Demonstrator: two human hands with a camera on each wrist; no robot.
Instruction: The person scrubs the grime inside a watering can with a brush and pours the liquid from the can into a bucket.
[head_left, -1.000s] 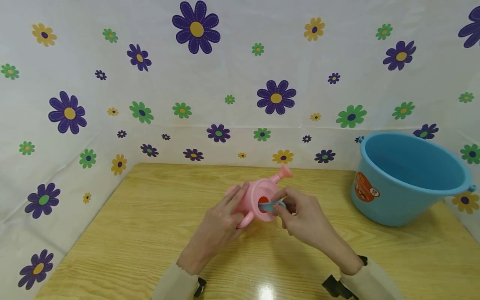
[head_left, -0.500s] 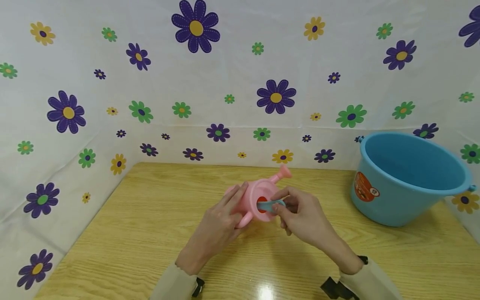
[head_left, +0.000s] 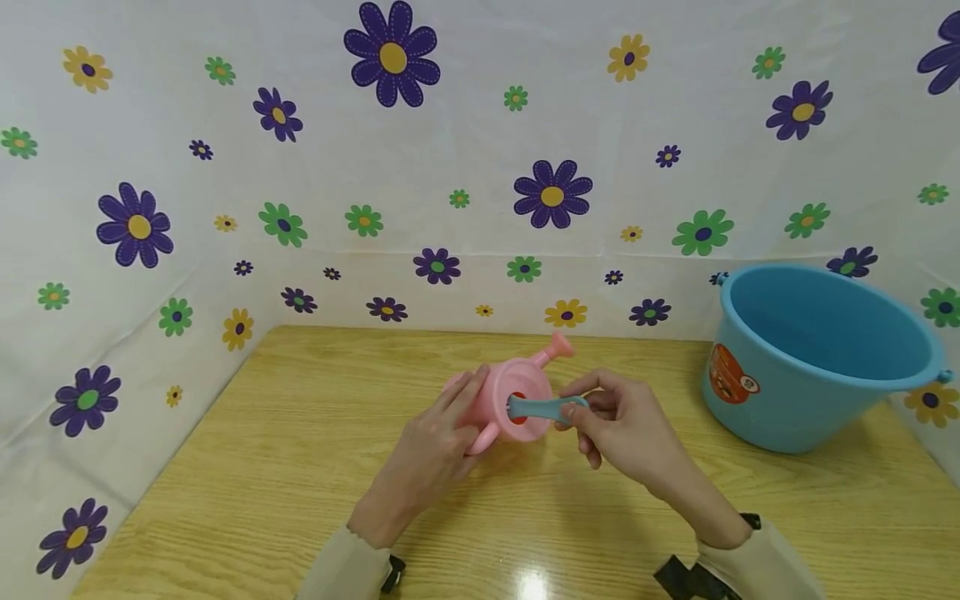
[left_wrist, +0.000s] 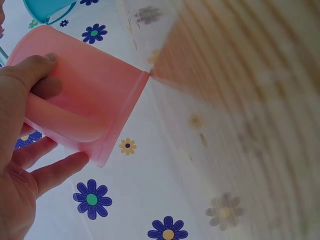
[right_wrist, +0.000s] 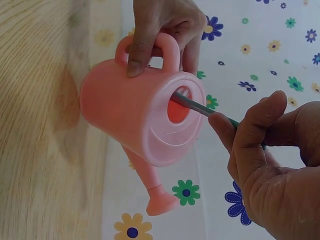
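A pink toy watering can (head_left: 489,402) is tilted over the table, its round opening turned towards my right hand. My left hand (head_left: 431,446) grips it at the handle; in the left wrist view the thumb lies on the pink body. Between thumb and fingers, my right hand (head_left: 626,425) pinches the end of a flat blue-handled utensil (head_left: 538,407). That utensil runs into the opening, and its far end is mostly hidden inside. Something red (right_wrist: 177,113) shows within the watering can, partly covered by the utensil; its shape cannot be made out.
A large blue bucket (head_left: 810,417) with an orange sticker stands at the right of the wooden table (head_left: 300,467). Behind and to the left hangs a white flower-printed cloth (head_left: 465,133). The spout (right_wrist: 150,175) sticks out from the watering can's side.
My right hand has moved a little to the right with the utensil, so more of its blue handle shows outside the opening. The watering can has shifted slightly left with my left hand.
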